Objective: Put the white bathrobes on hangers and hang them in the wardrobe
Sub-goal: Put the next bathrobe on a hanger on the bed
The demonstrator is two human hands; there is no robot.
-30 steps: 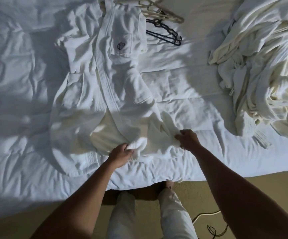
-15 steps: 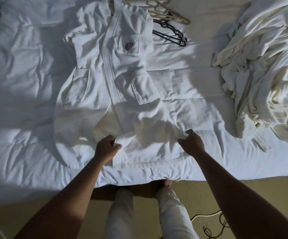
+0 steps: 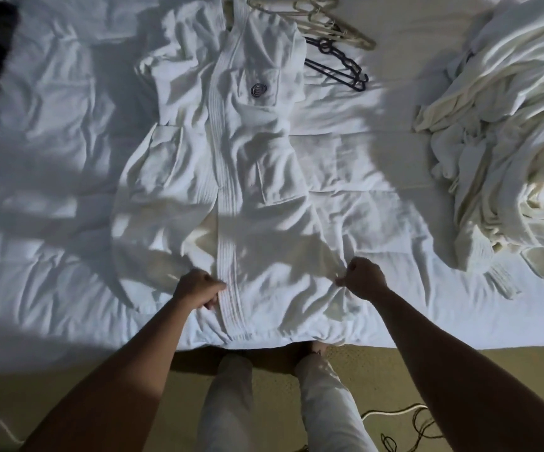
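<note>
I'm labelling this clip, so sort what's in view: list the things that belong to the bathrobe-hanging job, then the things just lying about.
Part of the job:
- spread bathrobe, gripped at its hem by the left hand and right hand
- heap of bathrobes
- cream hangers
- dark hangers

Lying about:
- bed duvet
- cords on the floor

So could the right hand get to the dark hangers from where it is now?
Probably yes, once it lets go: the right hand grips the bathrobe hem, and the dark hangers lie uncovered on the bed's far side, a long lean.
</note>
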